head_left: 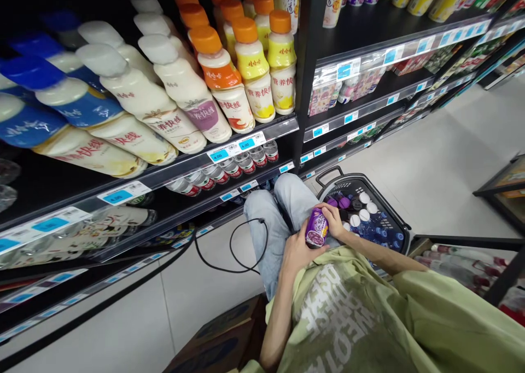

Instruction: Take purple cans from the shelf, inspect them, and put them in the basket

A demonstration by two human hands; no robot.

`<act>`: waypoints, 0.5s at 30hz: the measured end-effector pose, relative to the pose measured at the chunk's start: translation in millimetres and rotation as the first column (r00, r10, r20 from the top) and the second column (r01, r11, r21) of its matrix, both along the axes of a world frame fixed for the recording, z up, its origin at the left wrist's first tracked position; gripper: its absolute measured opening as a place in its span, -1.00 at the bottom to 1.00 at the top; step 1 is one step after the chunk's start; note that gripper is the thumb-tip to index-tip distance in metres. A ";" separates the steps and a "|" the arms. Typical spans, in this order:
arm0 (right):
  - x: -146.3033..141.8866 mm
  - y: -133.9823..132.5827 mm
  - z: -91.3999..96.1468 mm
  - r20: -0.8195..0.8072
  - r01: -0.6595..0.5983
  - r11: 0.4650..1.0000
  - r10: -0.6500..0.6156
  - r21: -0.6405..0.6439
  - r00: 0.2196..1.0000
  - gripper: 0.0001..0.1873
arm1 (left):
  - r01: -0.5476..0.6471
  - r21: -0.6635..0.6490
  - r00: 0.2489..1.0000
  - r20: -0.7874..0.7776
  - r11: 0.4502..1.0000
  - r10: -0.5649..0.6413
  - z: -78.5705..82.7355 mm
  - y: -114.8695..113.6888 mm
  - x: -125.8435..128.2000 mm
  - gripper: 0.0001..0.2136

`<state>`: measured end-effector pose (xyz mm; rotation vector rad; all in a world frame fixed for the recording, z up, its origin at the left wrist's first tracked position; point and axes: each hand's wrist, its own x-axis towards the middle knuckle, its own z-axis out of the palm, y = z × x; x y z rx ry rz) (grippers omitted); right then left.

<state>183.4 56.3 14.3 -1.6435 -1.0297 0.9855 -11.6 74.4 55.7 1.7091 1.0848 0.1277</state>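
A purple porridge can [317, 228] is held upright, slightly tilted, above my lap between both hands. My left hand [298, 252] wraps round its left side and base, thumb along the bottom. My right hand [334, 221] closes on the can's upper right side, fingers near the rim. Just beyond my right hand stands a dark shopping basket [388, 203]. Inside it are several bottles with white caps [364, 215], clear blue bottles [381, 233] and purple-topped items [343, 202].
Shelves on the left carry drink bottles with orange caps [206, 39] and blue caps [35, 72], above small water bottles [246, 162]. A black cable [229, 270] loops beside my knee. A cardboard box [221, 334] sits below; a bottle rack [471, 261] stands at right.
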 end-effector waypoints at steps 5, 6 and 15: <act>0.2 0.3 0.0 -0.005 0.004 1.000 -0.004 0.010 1.000 -0.34 | 0.011 0.019 1.000 -0.013 1.000 -0.011 -0.2 0.6 0.5 -0.17; 0.1 0.3 -0.2 -0.003 0.004 1.000 -0.004 0.008 1.000 -0.33 | 0.015 0.022 1.000 -0.018 1.000 -0.014 -0.3 0.6 0.5 -0.17; 3.7 -0.7 -3.1 -0.011 0.008 1.000 -0.008 -0.003 1.000 -0.35 | 0.012 0.023 0.999 -0.034 1.000 -0.011 3.1 -1.1 4.0 -0.16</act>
